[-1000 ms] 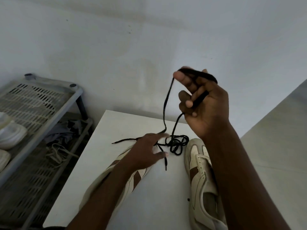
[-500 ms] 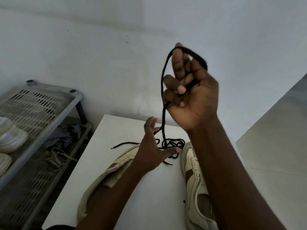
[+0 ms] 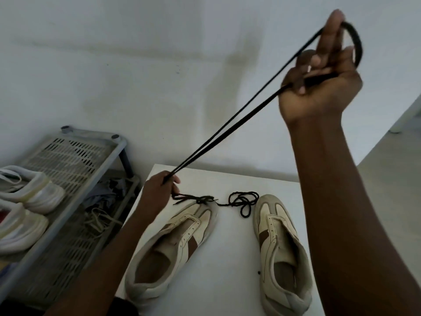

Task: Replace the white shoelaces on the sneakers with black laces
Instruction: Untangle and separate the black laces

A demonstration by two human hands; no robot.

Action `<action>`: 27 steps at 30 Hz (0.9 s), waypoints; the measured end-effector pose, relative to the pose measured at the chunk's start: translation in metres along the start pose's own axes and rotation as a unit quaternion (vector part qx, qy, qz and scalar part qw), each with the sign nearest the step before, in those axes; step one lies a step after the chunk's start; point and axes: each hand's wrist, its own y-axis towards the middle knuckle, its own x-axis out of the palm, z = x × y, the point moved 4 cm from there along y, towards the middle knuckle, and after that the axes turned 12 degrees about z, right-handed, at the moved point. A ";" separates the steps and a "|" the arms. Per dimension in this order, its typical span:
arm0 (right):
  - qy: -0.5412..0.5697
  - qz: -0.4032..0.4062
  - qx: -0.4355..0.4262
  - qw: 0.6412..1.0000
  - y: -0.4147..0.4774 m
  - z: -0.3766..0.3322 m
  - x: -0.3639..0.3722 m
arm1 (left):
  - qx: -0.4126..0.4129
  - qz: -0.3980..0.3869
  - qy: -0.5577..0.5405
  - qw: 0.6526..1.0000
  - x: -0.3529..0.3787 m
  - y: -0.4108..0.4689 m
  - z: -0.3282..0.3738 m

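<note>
- My right hand, raised far right, grips a looped thin black fabric shoelace.
- My left hand, lower, pinches both strands; they run taut between.

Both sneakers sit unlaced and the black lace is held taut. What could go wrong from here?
The black lace runs taut between the right hand and the left hand; pulling harder may tighten the knotted tangle on the table. That tangle lies at the toe of one sneaker and might drag it.
</note>
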 end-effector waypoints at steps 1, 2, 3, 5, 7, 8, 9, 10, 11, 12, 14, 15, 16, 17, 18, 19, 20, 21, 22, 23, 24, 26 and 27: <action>0.006 0.025 -0.018 1.000 0.002 -0.005 -0.007 | -0.027 0.006 -0.018 0.999 -0.008 0.005 -0.003; -0.007 0.055 -0.032 0.998 0.002 -0.007 -0.016 | -0.050 0.019 -0.046 0.997 -0.015 0.009 -0.003; -0.040 0.090 -0.044 0.994 0.001 -0.006 -0.027 | -0.061 0.037 -0.076 0.995 -0.022 0.012 0.002; -0.175 0.151 -0.044 0.972 -0.007 0.006 -0.050 | -0.046 0.055 -0.119 0.990 -0.031 0.012 0.025; -0.339 0.133 0.004 0.931 -0.021 0.031 -0.069 | -0.013 0.025 -0.140 0.990 -0.030 0.008 0.055; -0.420 0.087 0.044 0.902 -0.032 0.047 -0.076 | -0.004 0.001 -0.150 0.989 -0.026 0.006 0.067; -0.487 0.033 0.086 0.869 -0.045 0.062 -0.081 | 0.005 -0.018 -0.152 0.988 -0.022 0.004 0.076; -0.534 -0.017 0.127 0.835 -0.058 0.076 -0.085 | 0.013 -0.031 -0.148 0.988 -0.019 0.003 0.082; -0.561 -0.057 0.164 0.809 -0.071 0.087 -0.090 | 0.020 -0.040 -0.137 0.990 -0.015 0.002 0.085; -0.575 -0.091 0.197 0.789 -0.083 0.097 -0.094 | 0.027 -0.044 -0.125 0.991 -0.012 0.001 0.086; -0.586 -0.145 0.235 0.762 -0.099 0.114 -0.102 | 0.051 -0.045 -0.086 0.994 -0.007 -0.002 0.081; -0.592 -0.155 0.234 0.755 -0.104 0.120 -0.105 | 0.063 -0.046 -0.069 0.995 -0.005 -0.004 0.077; -0.597 -0.149 0.225 0.756 -0.105 0.123 -0.108 | 0.070 -0.046 -0.061 0.995 -0.003 -0.006 0.072; -0.598 -0.138 0.215 0.760 -0.106 0.124 -0.110 | 0.075 -0.043 -0.055 0.995 -0.003 -0.009 0.066; -0.604 -0.125 0.204 0.760 -0.105 0.124 -0.114 | 0.079 -0.039 -0.050 0.995 -0.002 -0.011 0.060; -0.617 -0.120 0.195 0.753 -0.103 0.122 -0.118 | 0.081 -0.040 -0.049 0.995 -0.001 -0.015 0.055; -0.634 -0.120 0.189 0.740 -0.101 0.119 -0.122 | 0.081 -0.049 -0.053 0.994 0.002 -0.018 0.051; -0.643 -0.119 0.186 0.733 -0.100 0.116 -0.127 | 0.081 -0.064 -0.053 0.993 0.004 -0.022 0.046; -0.645 -0.104 0.174 0.737 -0.096 0.111 -0.132 | 0.089 -0.077 -0.047 0.992 0.007 -0.024 0.043; -0.636 -0.066 0.152 0.753 -0.090 0.104 -0.138 | 0.104 -0.089 -0.033 0.990 0.010 -0.026 0.039; -0.621 -0.010 0.117 0.775 -0.082 0.094 -0.145 | 0.122 -0.101 -0.016 0.987 0.012 -0.027 0.034; -0.581 0.108 0.028 0.807 -0.068 0.068 -0.160 | 0.158 -0.118 0.047 0.979 0.017 -0.030 0.022; -0.565 0.154 -0.014 0.810 -0.064 0.055 -0.168 | 0.165 -0.129 0.071 0.975 0.020 -0.032 0.014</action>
